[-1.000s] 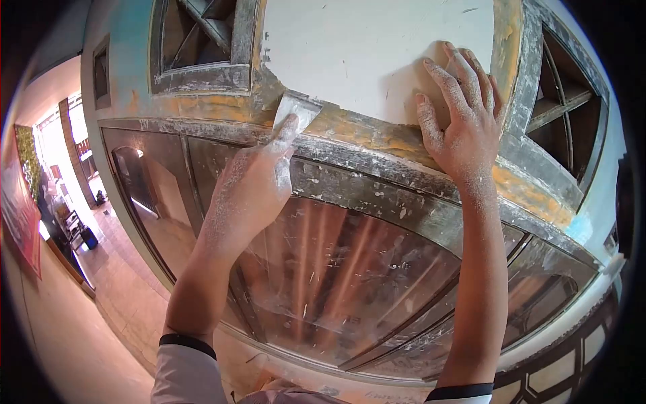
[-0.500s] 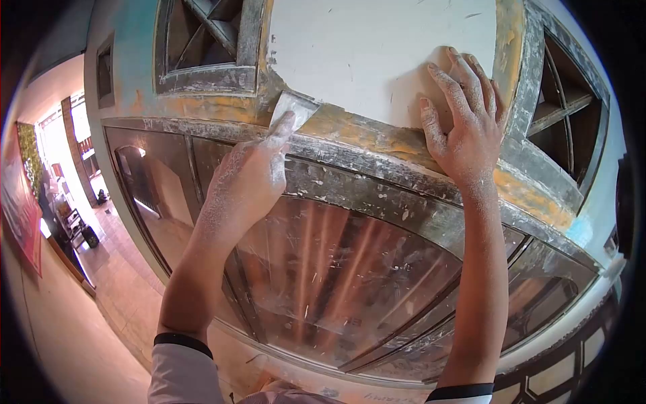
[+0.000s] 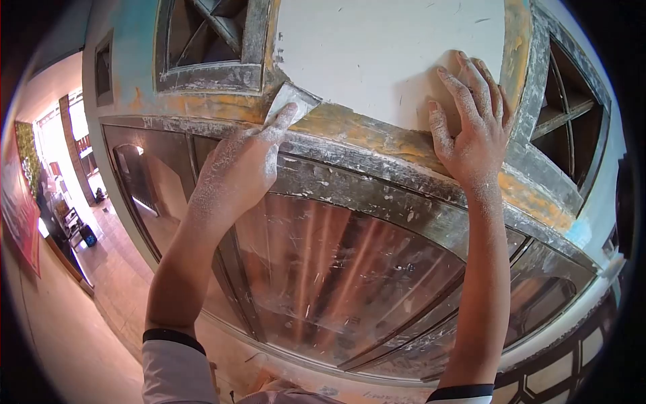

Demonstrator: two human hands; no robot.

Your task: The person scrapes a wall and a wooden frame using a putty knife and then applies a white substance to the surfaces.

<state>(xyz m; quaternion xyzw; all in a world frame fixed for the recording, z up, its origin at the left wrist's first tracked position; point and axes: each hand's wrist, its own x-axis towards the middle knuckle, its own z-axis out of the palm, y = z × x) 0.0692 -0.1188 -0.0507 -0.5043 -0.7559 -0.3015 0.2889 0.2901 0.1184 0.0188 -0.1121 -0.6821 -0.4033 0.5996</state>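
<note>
My left hand [image 3: 239, 158], dusted with white powder, is closed around a putty knife [image 3: 291, 102], its index finger stretched along the blade. The blade's far edge meets the lower left corner of a white panel [image 3: 377, 60], by the patchy orange strip [image 3: 377, 132] under it. The putty knife's handle is hidden in the fist. Over on the right, my right hand [image 3: 476, 135] rests against the panel's lower right part, fingers spread, holding nothing. It is dusty too. Below both hands runs a worn dark wooden frame [image 3: 377, 168] with flaking white paint.
Beneath the frame is a large dusty glass pane [image 3: 343, 269] with reddish reflections. Lattice openings sit at the left [image 3: 205, 34] and right [image 3: 565, 114] of the panel. Far left, a tiled floor [image 3: 114, 256] leads to a bright doorway [image 3: 79, 121].
My left hand has shifted slightly left along the frame, and the putty knife's blade is turned a little. My right hand stays spread on the panel; the view has moved slightly.
</note>
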